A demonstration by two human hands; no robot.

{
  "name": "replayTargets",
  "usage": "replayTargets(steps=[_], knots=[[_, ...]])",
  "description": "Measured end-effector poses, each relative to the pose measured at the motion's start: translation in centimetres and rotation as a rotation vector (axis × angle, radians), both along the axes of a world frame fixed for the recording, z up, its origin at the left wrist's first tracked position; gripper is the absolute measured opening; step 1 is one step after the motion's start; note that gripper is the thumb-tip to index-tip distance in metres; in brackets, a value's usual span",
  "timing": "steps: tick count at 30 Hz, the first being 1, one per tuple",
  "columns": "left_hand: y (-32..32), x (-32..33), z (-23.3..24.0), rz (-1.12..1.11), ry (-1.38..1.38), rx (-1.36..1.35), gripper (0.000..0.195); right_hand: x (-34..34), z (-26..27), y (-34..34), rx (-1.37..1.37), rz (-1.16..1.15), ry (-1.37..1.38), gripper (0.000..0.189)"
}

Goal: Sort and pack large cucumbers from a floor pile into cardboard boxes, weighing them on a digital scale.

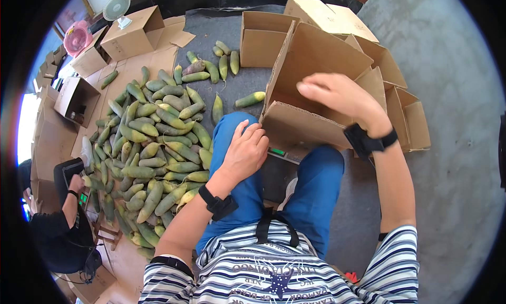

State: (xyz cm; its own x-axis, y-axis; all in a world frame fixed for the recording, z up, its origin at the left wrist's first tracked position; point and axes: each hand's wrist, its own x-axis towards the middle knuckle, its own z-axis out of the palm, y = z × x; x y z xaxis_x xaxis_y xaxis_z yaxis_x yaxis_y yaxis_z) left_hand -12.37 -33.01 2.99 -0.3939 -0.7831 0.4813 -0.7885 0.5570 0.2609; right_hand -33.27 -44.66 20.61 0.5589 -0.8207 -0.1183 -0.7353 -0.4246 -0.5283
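Note:
An open cardboard box (304, 118) stands before my knees, on what looks like a scale with a lit green display (276, 150). My right hand (342, 96) hovers over the box's opening, slightly blurred; nothing shows in it, and its palm side is hidden. My left hand (247, 150) rests on my left knee beside the box's near left corner, fingers slightly apart, holding nothing visible. To the left lies a large heap of green radishes (158, 134). One single radish (250, 99) lies on the dark floor sheet, close to the box's left side. The box's bottom is mostly hidden.
More cardboard boxes (269, 39) stand behind and right of the open one. Several radishes (213, 69) lie apart beyond the heap. At left a co-worker's hand (77, 183) touches a radish. A white fan (117, 7) and a pink fan (78, 38) stand on boxes.

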Motion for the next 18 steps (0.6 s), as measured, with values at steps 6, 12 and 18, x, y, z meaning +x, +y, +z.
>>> replayTargets(steps=[6, 12, 18], knots=[[0.2, 0.8, -0.5, 0.027, 0.006, -0.011, 0.018, -5.5, -2.3, 5.3, -0.236, 0.041, 0.252, 0.056], [-0.1, -0.1, -0.8, 0.02, 0.031, -0.043, 0.016, -8.1, -9.3, 6.2, -0.34, -0.073, 0.154, 0.028], [0.1, -0.5, -0.7, 0.009, -0.025, -0.047, 0.015, -7.5, -9.9, 6.4, -0.378, -0.111, 0.168, 0.018]])
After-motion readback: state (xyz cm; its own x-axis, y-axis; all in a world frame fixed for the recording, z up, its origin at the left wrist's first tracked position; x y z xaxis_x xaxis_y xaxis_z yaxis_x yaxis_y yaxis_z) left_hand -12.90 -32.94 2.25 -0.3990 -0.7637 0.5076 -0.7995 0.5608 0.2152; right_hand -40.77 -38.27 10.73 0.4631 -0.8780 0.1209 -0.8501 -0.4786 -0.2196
